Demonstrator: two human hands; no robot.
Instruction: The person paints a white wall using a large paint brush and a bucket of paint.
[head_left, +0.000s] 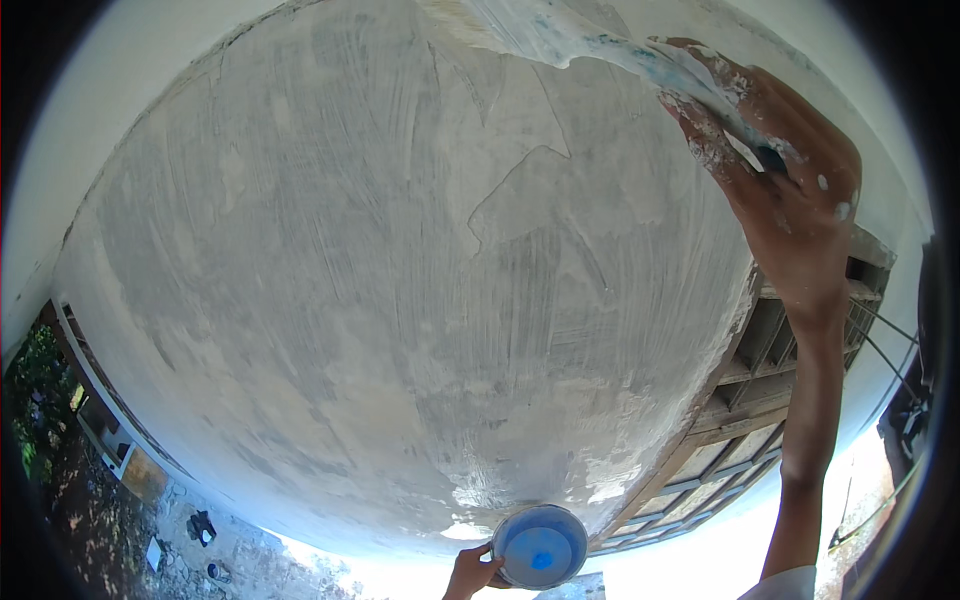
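Observation:
My right hand is raised at the upper right, gripping the handle of a flat paintbrush. White paint coats the brush, and blue-green smears mark its handle. The bristles meet the upper part of a grey, patchily whitened wall. White spots and streaks cover the fingers and knuckles. Low in the picture, my left hand holds a round container by its left side. Liquid that looks bluish lies inside the container, with a brighter blue spot in it.
A window with a wooden frame and metal bars is set into the wall at right, below vent openings. Cables run near the right rim. Far below left, the ground bears small objects, with green plants beyond.

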